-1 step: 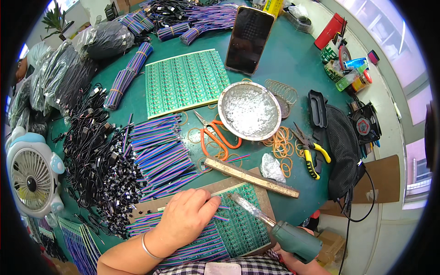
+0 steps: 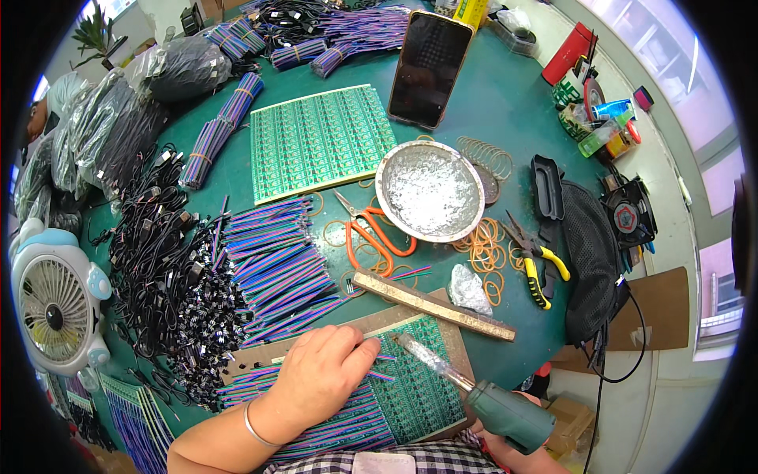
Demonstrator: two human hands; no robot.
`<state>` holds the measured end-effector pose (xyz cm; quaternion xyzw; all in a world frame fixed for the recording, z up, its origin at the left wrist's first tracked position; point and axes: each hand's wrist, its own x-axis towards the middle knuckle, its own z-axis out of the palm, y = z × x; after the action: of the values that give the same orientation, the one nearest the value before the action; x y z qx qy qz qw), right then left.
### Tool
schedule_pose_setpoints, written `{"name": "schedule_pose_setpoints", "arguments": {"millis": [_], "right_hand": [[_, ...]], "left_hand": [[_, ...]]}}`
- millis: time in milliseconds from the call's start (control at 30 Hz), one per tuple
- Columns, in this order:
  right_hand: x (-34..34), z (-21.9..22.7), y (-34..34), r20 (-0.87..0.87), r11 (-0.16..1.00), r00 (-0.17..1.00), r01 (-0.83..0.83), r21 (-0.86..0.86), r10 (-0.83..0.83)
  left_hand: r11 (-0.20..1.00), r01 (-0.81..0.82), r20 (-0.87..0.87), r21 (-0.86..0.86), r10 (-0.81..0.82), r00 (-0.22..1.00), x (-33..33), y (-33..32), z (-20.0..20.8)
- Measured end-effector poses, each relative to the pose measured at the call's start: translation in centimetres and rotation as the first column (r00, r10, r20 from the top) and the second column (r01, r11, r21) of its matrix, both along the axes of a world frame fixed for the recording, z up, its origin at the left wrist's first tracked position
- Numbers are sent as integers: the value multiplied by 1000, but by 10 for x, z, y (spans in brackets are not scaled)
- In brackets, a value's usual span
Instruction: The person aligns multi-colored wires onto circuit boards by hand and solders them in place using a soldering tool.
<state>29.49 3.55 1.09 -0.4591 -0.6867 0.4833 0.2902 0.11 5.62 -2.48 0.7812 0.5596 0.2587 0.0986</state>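
My left hand (image 2: 322, 374), a metal bangle at its wrist, rests over a green circuit board panel (image 2: 422, 395). Its thumb and fingers are pinched together on thin multicoloured wires (image 2: 384, 377); the fingertips are partly hidden. Rows of similar wires (image 2: 339, 430) lie across the panel's left part. From the lower right, my right hand (image 2: 502, 450) grips a soldering iron (image 2: 512, 416) with a green body. Its silvery tip points left over the panel, close by the left thumb; whether it touches cannot be told. A brown backing board (image 2: 456, 347) lies under the panel.
A metal bar (image 2: 434, 306) lies just beyond the panel. Farther out are orange-handled scissors (image 2: 368, 237), a bowl of silvery bits (image 2: 430, 192), yellow-handled pliers (image 2: 537, 265) and a propped phone (image 2: 430, 69). Wire bundles (image 2: 276, 253), black cables (image 2: 150, 276) and a fan (image 2: 59, 304) crowd the left.
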Motion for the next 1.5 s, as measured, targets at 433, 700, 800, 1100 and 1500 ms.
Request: {"name": "schedule_pose_setpoints", "arguments": {"millis": [433,700,800,1100,1500], "right_hand": [[9,-8,-9,-39,960,988,138,-241,-152],[5,-12,-12,-56,900,969,201,-386,-240],[3,-8,-14,-58,873,958,231,-429,-282],[-2,-12,-11,-152,929,956,194,-317,-251],[12,-16,-19,-164,924,967,124,-362,-194]], "left_hand": [[1000,17,0,-24,-17,1000,-1,0,-1],[1000,4,-2,-28,-4,1000,1,-2,4],[999,13,-11,-31,-14,1000,1,-2,2],[999,-11,-56,37,13,998,7,-5,28],[989,-41,-31,-141,37,999,7,-17,14]]}}
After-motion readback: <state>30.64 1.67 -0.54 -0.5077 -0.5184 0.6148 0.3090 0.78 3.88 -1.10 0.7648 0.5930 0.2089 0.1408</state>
